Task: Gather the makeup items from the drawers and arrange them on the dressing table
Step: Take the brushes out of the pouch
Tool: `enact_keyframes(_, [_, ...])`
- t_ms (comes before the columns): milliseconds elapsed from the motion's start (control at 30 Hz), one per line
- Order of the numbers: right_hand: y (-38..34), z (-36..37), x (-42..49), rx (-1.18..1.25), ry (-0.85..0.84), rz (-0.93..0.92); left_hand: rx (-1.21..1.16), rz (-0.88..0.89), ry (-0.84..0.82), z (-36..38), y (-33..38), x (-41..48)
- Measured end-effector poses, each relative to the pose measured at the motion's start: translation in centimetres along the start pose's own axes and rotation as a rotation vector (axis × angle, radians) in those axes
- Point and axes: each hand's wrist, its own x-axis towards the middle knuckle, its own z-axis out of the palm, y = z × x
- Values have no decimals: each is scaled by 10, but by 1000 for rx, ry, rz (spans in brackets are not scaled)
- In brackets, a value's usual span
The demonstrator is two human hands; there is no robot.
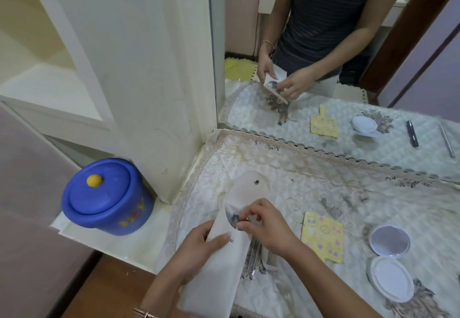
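Note:
My left hand [199, 245] grips the front edge of a cream snap-button pouch [224, 268] held over the dressing table [311, 185]. Its flap [251, 188] stands open, pointing away from me. My right hand [266, 225] pinches something small and silvery at the pouch mouth; what it is I cannot tell. A white comb [270, 261] and thin metal tools [254, 253] lie on the cloth under my right wrist. Further right lie a yellow patterned card [323, 235] and an open white compact [389, 260] with a round mirror.
A blue lidded tub [107, 195] with a yellow knob stands on a low ledge to the left. A white cabinet panel [149, 68] rises beside the table. The mirror [348, 68] behind the table reflects my hands, the card, the compact and two pens.

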Motion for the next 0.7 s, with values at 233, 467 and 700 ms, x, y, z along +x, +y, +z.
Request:
enact_keyframes(233, [5, 7, -5, -126, -32, -21, 116, 6, -24, -9, 0, -2])
enact_keyframes(467, [1, 1, -1, 71, -119, 24, 56, -1, -48, -11, -1, -6])
enact_keyframes(700, [10, -26, 11, 686, 127, 213, 55, -26, -32, -27, -8, -4])
